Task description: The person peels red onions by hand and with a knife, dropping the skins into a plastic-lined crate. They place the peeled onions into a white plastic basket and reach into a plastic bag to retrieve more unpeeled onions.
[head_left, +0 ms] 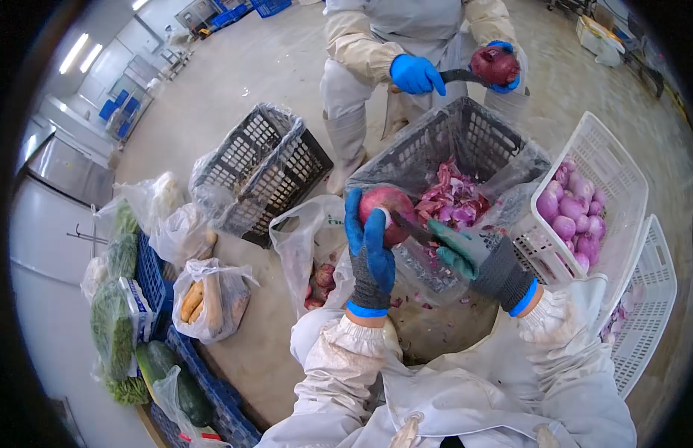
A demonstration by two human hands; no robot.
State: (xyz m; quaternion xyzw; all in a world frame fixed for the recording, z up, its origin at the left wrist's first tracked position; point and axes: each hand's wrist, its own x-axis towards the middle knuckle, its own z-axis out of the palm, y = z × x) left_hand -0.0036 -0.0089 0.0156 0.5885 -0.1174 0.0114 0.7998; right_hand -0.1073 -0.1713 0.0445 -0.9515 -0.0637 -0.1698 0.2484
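Your left hand [370, 257] has its fingers [353, 220] clamped round the red onion [395, 207]. Your right hand [477, 257] is closed on the knife [415, 228]. Its blade runs leftward from those fingers and touches the onion's right side.

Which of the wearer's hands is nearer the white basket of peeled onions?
Right. The right hand, gripping a knife, sits just left of the white basket; the left hand, holding a red onion, is farther left, beyond the knife.
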